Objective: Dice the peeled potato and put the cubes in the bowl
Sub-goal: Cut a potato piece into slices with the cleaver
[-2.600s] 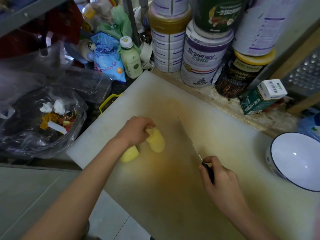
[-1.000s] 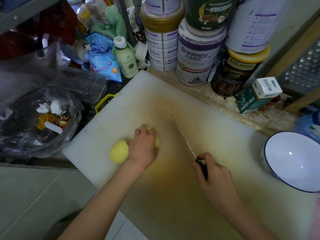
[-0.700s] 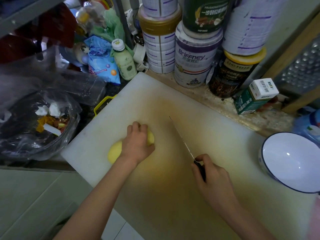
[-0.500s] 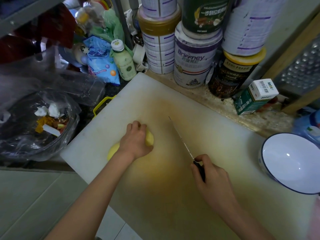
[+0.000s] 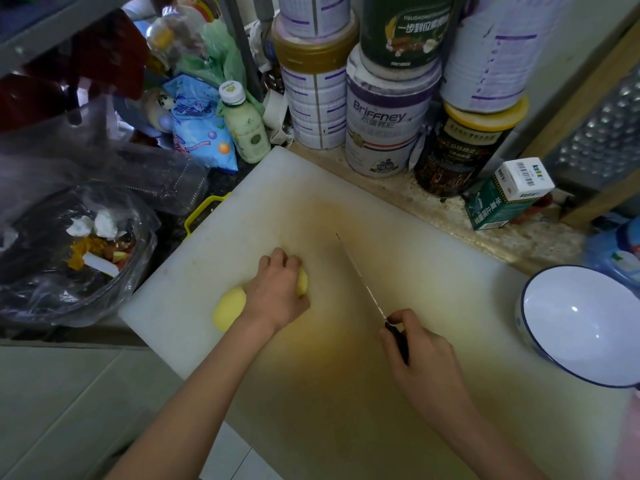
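Note:
A peeled yellow potato (image 5: 229,307) lies on the white cutting board (image 5: 346,216), toward its left side. My left hand (image 5: 277,294) lies over the potato with fingers curled down on it; yellow flesh shows at both sides of the hand, so whether it is one piece or two is unclear. My right hand (image 5: 420,358) grips the black handle of a knife (image 5: 362,280). The thin blade points away from me, to the right of the potato and apart from it. An empty white bowl (image 5: 581,323) with a blue rim stands at the board's right end.
Several large tins (image 5: 382,116) are stacked behind the board, with a green and white carton (image 5: 505,195) beside them. A small bottle (image 5: 244,124) and blue packet (image 5: 194,123) stand at the back left. A bag-lined bin (image 5: 65,258) with scraps sits left of the board.
My left hand set the lifted potato piece down and settled over the potato, shifting slightly left. The right hand and knife have hardly moved.

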Tool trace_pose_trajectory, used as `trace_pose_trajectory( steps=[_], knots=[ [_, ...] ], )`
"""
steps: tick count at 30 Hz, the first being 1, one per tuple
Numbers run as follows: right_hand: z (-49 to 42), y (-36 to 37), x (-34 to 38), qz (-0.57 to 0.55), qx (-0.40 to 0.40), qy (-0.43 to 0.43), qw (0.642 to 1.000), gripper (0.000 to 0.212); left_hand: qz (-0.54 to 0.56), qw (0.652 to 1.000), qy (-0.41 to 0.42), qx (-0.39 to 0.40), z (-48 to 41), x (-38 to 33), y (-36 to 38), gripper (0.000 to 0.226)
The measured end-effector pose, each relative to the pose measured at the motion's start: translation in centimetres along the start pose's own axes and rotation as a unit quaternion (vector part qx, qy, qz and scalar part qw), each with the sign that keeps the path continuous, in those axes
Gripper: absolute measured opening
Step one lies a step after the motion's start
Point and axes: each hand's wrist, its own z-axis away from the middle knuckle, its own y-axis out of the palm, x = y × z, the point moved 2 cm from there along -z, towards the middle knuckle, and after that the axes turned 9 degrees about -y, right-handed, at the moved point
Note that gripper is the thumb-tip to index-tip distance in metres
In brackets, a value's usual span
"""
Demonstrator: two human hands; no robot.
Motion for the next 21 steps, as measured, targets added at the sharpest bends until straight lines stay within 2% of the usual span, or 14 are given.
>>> trace_pose_trajectory(
  steps=[9, 14, 18, 21],
  knots=[
    [1.5, -1.3, -1.0, -0.117, 0.027, 0.027, 0.992, 0.005, 0.055, 0.997, 0.043, -0.016, 3.5, -2.9, 2.6, 0.066],
    [3.7, -1.8, -1.4, -0.18, 0.037, 0.041, 0.982, 0.016, 0.116, 0.99, 0.049, -0.061, 5.4, -4.0, 4.8, 0.069],
    [3.9, -1.4, -1.8, -0.195, 0.049, 0.041, 0.979, 0.028, 0.229, 0.966, 0.052, -0.109, 6.4, -3.6, 5.9, 0.075],
    [3.4, -0.8, -2.0, -0.197, 0.067, 0.033, 0.978, 0.024, 0.343, 0.929, 0.024, -0.135, 7.1, -2.8, 6.4, 0.058]
  ],
)
